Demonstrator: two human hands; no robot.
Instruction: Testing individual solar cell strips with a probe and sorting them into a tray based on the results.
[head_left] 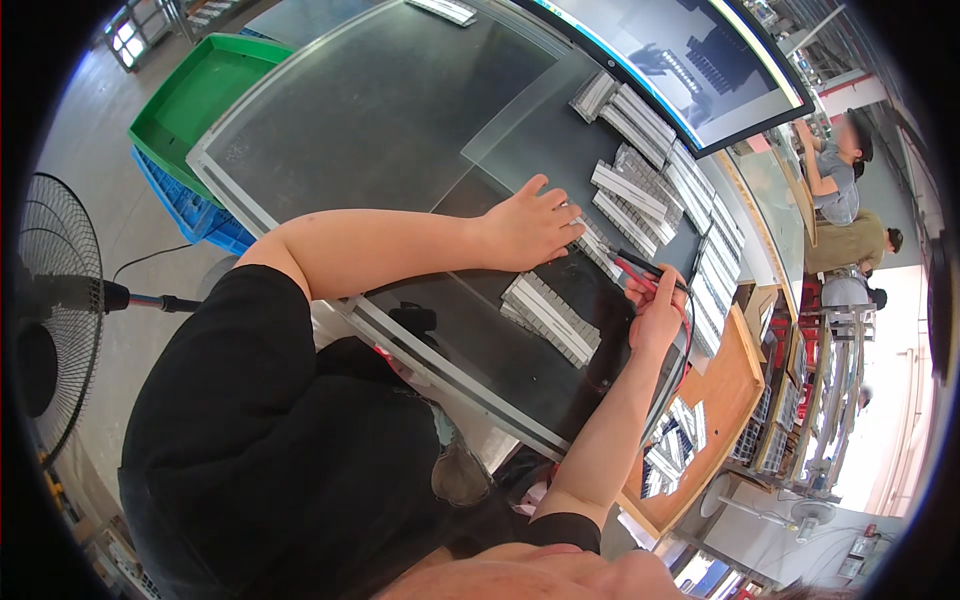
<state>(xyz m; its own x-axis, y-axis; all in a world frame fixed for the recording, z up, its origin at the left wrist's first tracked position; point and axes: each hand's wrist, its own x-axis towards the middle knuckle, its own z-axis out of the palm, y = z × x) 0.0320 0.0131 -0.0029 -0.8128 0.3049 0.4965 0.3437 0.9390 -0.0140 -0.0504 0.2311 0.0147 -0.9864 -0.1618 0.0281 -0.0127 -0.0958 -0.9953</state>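
Probes (pixel 640 268), one red and one black, sit pinched together in the fingers of the right hand (pixel 658 310), their tips aimed at a grey ribbed strip (pixel 592 240) near the middle of the dark worktop (pixel 420 120). The left hand (pixel 530 228) lies flat and open just beside that strip, fingers spread, pressing on it rather than gripping. Nearer the front edge, one bundle of strips (pixel 552 318) lies apart from the others, perhaps already checked, though nothing marks it so. Beyond the hands, along the right and far edges of the worktop, many more strips (pixel 650 160) lie in rows, so most of the work looks unfinished. A wooden tray (pixel 735 375) off the right edge holds further small grey parts. Off the far left corner, a green crate (pixel 200 90) rests on a blue one (pixel 185 200); the green one looks empty.
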